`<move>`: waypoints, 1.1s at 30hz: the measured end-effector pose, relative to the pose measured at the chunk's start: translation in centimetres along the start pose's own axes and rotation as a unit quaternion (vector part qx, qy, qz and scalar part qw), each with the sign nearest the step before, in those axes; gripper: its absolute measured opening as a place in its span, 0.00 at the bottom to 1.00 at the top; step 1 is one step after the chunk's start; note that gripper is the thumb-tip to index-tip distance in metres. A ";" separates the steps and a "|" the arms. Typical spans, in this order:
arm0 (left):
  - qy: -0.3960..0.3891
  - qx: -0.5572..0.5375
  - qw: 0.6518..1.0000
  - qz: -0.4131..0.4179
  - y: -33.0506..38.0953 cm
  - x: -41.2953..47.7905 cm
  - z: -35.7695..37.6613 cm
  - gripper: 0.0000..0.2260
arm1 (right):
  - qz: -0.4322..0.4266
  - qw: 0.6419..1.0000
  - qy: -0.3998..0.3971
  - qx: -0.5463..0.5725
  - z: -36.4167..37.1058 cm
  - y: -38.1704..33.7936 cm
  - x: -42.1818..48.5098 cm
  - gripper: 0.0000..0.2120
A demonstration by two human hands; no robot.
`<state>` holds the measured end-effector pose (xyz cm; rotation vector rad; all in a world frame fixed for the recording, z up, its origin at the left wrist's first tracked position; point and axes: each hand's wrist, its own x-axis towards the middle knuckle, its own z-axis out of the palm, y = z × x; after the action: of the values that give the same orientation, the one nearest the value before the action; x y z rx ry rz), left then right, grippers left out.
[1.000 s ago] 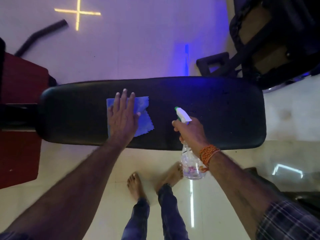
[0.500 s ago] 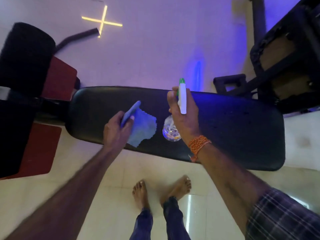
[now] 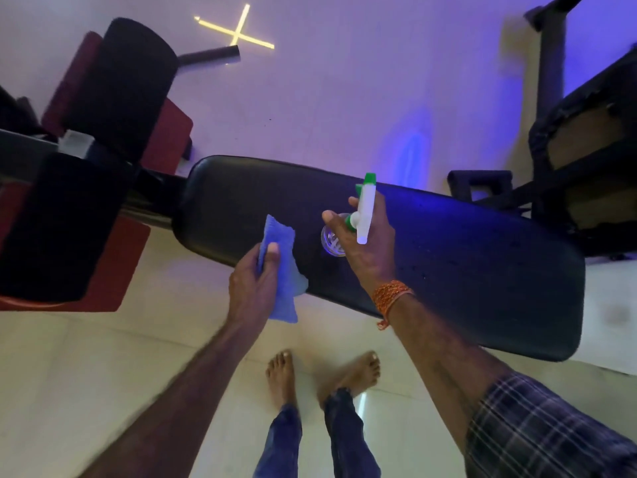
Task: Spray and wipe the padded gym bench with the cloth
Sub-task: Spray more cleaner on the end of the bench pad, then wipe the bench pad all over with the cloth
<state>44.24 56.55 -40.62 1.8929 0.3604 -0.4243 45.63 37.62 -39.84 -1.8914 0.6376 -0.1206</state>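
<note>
— Pinched between the thumb and curled fingers of the left hand [image 3: 253, 288], the blue cloth [image 3: 281, 236] is held bunched. Its upper end stands over the near edge of the padded bench [image 3: 482, 281], and its lower end hangs past that edge.

— And the spray bottle [image 3: 364, 215]?

— It is gripped by the right hand [image 3: 370, 260], with the fingers wrapped round the neck. The clear body is tipped, so the white head and green nozzle are pointed toward the far edge of the pad. Whether the trigger is being squeezed cannot be told.

— What could go wrong from here?

— Spray could be carried past the far edge onto the floor tiles [image 3: 103, 374] if the nozzle is aimed too flat. The tiles are stood on with bare feet [image 3: 281, 374], so a slip could follow. The cloth is secured only by a pinch and could be dropped if that hand is relaxed while the bottle is worked. Patches could also be missed, since the pad is dark and lit dimly in blue.

— How are the arms posed?

— Both forearms are reached forward and down. The left wrist is turned thumb-up beside the near edge. The right wrist, ringed by an orange thread band [image 3: 391, 294], is held over the middle of the pad. The hands are near each other but apart.
</note>
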 end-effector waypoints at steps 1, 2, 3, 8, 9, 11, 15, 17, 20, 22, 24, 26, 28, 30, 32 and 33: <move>-0.010 -0.007 1.000 -0.004 0.3 -0.3 0.4 0.19 | 0.003 1.000 -0.001 0.002 -0.3 0.1 -0.1 0.30; -0.021 -0.012 1.000 -0.003 0.6 -0.5 0.8 0.19 | 0.003 1.000 -0.003 0.002 -0.5 0.2 -0.2 0.30; -0.032 -0.016 0.999 0.000 0.9 -0.8 1.2 0.20 | 0.001 1.000 -0.006 -0.002 -0.7 0.2 -0.3 0.31; -0.091 -0.046 0.995 -0.017 1.5 -1.6 3.1 0.17 | 0.013 0.998 -0.057 -0.019 -2.4 1.2 -1.8 0.40; -0.100 -0.056 0.993 -0.023 1.4 -1.7 3.5 0.16 | 0.019 0.997 -0.062 -0.030 -2.9 1.7 -2.3 0.42; -0.119 -0.078 0.989 -0.040 1.3 -1.9 4.3 0.15 | 0.036 0.998 -0.042 -0.031 -3.9 2.9 -3.8 0.41; -0.178 -0.124 0.969 -0.115 1.2 -2.7 6.0 0.13 | 0.184 0.981 0.028 0.048 -5.2 5.6 -6.6 0.29; -0.223 -0.154 0.951 -0.152 1.3 -3.2 7.0 0.14 | 0.319 0.939 -0.025 0.128 -6.2 6.6 -7.6 0.28; -0.276 -0.203 0.922 -0.181 2.1 -4.1 8.5 0.16 | 0.402 0.872 -0.124 0.250 -8.3 7.2 -9.1 0.31; -0.292 -0.203 0.919 -0.170 3.1 -4.7 9.7 0.16 | 0.377 0.863 -0.089 0.324 -10.1 7.4 -9.1 0.27; -0.291 -0.192 0.925 -0.151 4.2 -5.0 11.3 0.15 | 0.324 0.886 -0.032 0.331 -12.1 7.5 -8.4 0.21; -0.277 -0.180 0.934 -0.139 5.2 -5.2 13.1 0.14 | 0.272 0.921 0.002 0.278 -14.4 7.7 -7.4 0.12; -0.269 -0.170 0.940 -0.121 6.5 -5.3 15.7 0.14 | 0.231 0.943 -0.001 0.241 -17.0 8.0 -6.1 0.11; -0.259 -0.183 0.942 -0.112 7.6 -5.5 18.2 0.12 | 0.199 0.960 -0.031 0.193 -19.1 8.6 -5.0 0.14; -0.255 -0.182 0.944 -0.103 8.3 -5.4 21.1 0.11 | 0.167 0.977 -0.026 0.126 -21.3 9.4 -3.6 0.14; -0.261 -0.171 0.945 -0.096 8.4 -5.4 22.7 0.11 | 0.155 0.983 -0.002 0.101 -22.4 10.0 -2.8 0.13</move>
<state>40.47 32.10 -38.59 1.3485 0.2410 -0.9086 31.21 17.59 -38.88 -1.5779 0.8753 0.0200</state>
